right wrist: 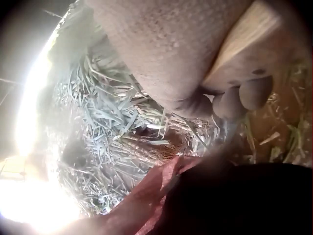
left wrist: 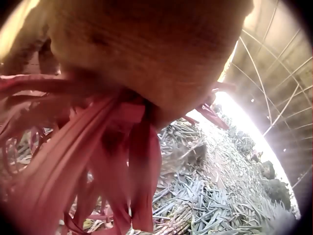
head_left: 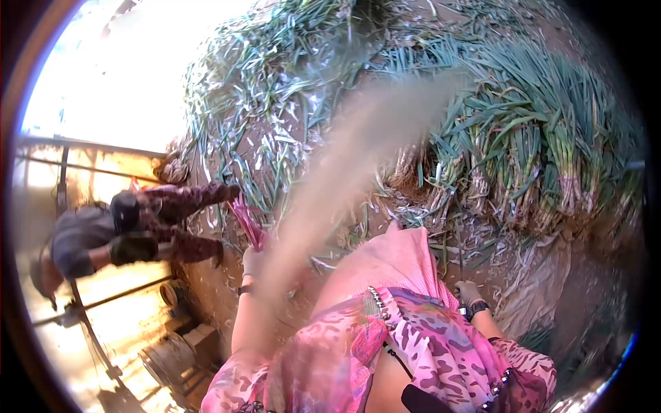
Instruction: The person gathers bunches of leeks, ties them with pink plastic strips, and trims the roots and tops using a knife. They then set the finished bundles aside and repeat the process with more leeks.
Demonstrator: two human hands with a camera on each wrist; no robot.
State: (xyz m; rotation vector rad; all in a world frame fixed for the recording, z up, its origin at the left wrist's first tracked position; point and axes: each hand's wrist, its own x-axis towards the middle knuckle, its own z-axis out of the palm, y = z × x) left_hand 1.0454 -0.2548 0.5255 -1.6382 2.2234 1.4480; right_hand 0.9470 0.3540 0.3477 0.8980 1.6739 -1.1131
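Observation:
My left hand (head_left: 253,263) grips a bunch of red-pink strips (head_left: 246,221) at the left of the head view. In the left wrist view the flat red strips (left wrist: 93,147) fan out and hang below the hand. My right hand (head_left: 469,292) is low beside the pink cloth over my lap. Seen from the right wrist, its fingers (right wrist: 230,104) curl against a flat wooden handle (right wrist: 249,54) with dark spots; its far end is hidden. A bundle of green onions (head_left: 568,148) lies in front, roots toward me.
More loose green onions (head_left: 275,76) cover the ground ahead. A person (head_left: 89,234) in patterned trousers stands at left, near metal bars and a motor-like machine (head_left: 169,358). A pale sheet (head_left: 533,282) lies at right. A large blurred tan streak (head_left: 344,165) crosses the head view.

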